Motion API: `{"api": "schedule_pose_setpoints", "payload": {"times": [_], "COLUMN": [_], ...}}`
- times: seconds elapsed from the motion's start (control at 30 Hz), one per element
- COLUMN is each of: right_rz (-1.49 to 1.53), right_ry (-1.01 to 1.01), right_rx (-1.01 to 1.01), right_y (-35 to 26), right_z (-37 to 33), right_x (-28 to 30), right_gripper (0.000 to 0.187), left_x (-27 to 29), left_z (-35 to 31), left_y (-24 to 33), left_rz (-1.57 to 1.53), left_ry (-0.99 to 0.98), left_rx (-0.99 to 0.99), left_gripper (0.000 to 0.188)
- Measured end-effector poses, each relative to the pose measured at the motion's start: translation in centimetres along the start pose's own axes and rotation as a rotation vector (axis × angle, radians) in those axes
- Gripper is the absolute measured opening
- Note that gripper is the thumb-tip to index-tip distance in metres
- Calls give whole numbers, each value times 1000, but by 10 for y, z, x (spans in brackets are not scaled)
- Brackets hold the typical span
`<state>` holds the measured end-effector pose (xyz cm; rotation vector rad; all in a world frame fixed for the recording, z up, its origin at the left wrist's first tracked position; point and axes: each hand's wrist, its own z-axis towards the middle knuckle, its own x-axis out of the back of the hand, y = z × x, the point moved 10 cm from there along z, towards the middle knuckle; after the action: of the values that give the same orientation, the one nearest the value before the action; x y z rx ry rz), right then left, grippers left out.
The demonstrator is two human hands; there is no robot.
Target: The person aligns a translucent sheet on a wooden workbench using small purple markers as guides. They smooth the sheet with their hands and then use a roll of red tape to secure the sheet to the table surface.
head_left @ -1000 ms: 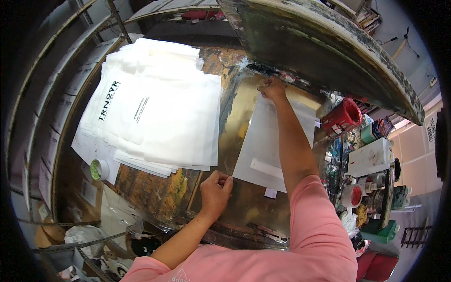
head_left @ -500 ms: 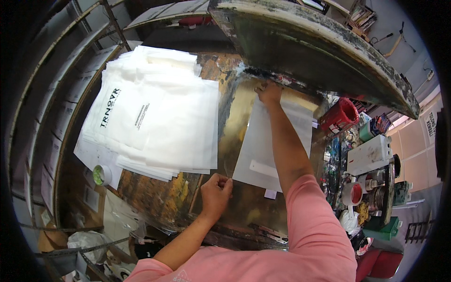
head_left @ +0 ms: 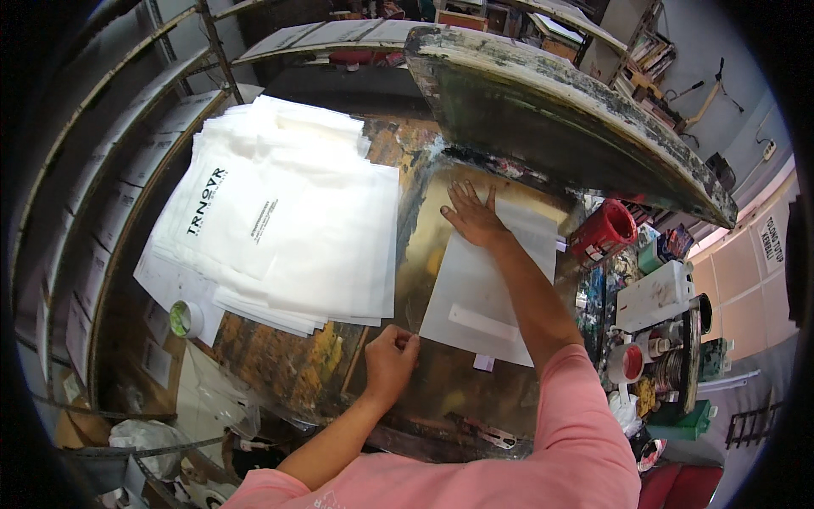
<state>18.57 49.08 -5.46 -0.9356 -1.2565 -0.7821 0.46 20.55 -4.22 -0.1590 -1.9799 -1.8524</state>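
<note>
A translucent white plastic bag [head_left: 475, 293] lies flat on the table's smooth yellowish-brown printing area [head_left: 434, 182]. My right hand [head_left: 476, 217] is open over its far end, fingers spread and the palm pressed down. Beside the bag's near left corner, my left hand [head_left: 392, 360] is closed with curled fingers; whether it grips anything is hidden. Left of the bag is a tall, uneven stack of white plastic bags [head_left: 322, 229], the top one bearing black print. A dark, paint-stained screen frame [head_left: 577, 127] stands tilted up beyond my right hand.
A red paint tub [head_left: 606, 231] sits right of the bag, near a white jerrycan [head_left: 655, 297] and several stained containers. A roll of tape [head_left: 186, 319] lies by the stack's near left corner. Rack shelves [head_left: 127, 212] holding printed sheets line the left side.
My right hand has come back from the frame's lower edge and now lies spread on the bag's far end. My left hand stays curled by the near corner. The view has shifted slightly.
</note>
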Motion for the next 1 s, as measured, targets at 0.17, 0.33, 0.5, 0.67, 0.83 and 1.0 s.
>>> {"api": "schedule_pose_setpoints", "payload": {"times": [0.17,0.33,0.5,0.67,0.83,1.0], "right_rz": [-42,-47,-105,-215,-142,-145], "right_ry": [-86,-103,-103,-139,-144,-105], "right_rx": [-46,-58,-2,121,197,336], "right_y": [7,18,11,-13,-34,-74], "right_z": [11,20,14,-14,-45,-80], "right_x": [-4,-3,-3,1,-1,-8], "right_gripper": [76,77,79,75,84,89], "left_x": [-3,-3,-1,3,4,5], "left_z": [-1,-2,-3,-3,-2,-4], "left_y": [-11,-9,-4,-3,1,-3], "left_rz": [-93,-86,-74,-63,12,-55], "left_ry": [-18,-32,-19,36,61,42], "left_rx": [99,59,67,-40,-100,-45], "left_gripper": [19,18,19,19,19,18]}}
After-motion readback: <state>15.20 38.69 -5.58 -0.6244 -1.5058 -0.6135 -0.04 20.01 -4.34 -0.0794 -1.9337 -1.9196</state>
